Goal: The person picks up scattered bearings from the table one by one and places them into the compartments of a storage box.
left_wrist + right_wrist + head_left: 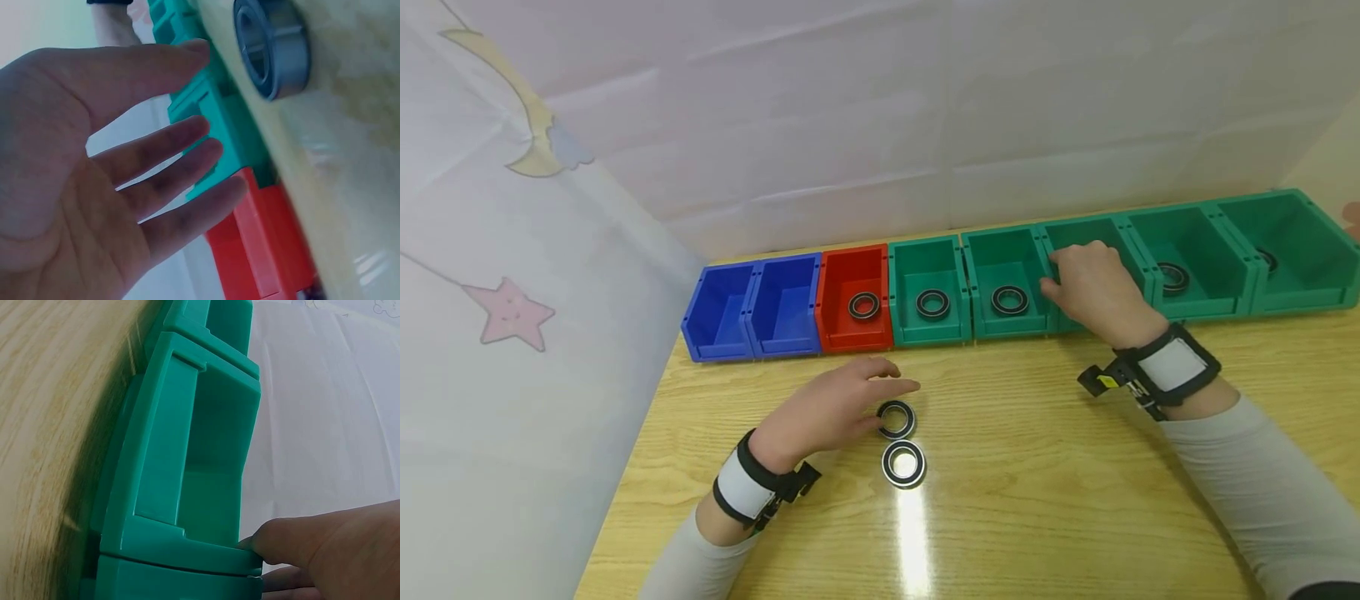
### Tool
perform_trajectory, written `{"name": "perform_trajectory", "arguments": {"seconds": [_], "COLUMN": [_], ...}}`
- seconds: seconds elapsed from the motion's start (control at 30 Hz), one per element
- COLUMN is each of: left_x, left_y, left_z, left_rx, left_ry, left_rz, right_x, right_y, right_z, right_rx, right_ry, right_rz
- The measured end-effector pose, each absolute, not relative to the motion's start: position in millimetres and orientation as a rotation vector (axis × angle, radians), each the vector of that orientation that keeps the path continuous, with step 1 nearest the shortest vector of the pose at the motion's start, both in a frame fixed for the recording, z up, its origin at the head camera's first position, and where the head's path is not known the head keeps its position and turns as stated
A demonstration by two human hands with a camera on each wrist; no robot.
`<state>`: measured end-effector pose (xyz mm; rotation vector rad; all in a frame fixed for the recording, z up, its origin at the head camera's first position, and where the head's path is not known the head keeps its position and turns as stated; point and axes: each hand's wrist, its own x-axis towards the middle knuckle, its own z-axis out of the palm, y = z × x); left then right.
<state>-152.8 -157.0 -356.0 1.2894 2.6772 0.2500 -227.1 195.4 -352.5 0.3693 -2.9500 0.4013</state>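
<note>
My left hand [827,408] hovers by two black-and-silver ball bearings on the table, its fingers apart and relaxed. The farther bearing [912,419] is partly overlapped by the thumb in the head view; the nearer bearing [887,465] lies right beside it. In the left wrist view, a gap separates the fingertips from one bearing [292,56]. My right hand [1093,287] reaches over the third green bin [1086,229], fingers pointing down into it. The right wrist view has its thumb [278,540] at a green bin's rim. Whether it holds anything, I cannot tell.
Along the wall runs a row of bins: two blue bins [782,346], a red bin [853,340] and several green ones. Single bearings lie in the red bin and in several green bins. A white cloth [850,125] hangs behind them. Both wrists wear strapped cameras.
</note>
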Motion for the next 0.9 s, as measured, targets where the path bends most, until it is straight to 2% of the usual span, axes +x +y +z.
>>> {"name": "perform_trajectory", "arguments": {"seconds": [0.5, 0.9], "left_x": [-140, -137], "left_y": [-151, -148], "left_z": [-374, -379], "left_rx": [1.376, 1.321], "left_ry": [2.561, 2.552], "left_rz": [0.252, 0.220], "right_x": [-227, -227], "right_y": [196, 196], "right_z": [-351, -352], "right_rx": [0.346, 0.349], "right_ry": [-2.966, -2.960], "right_rz": [0.432, 0.453]}}
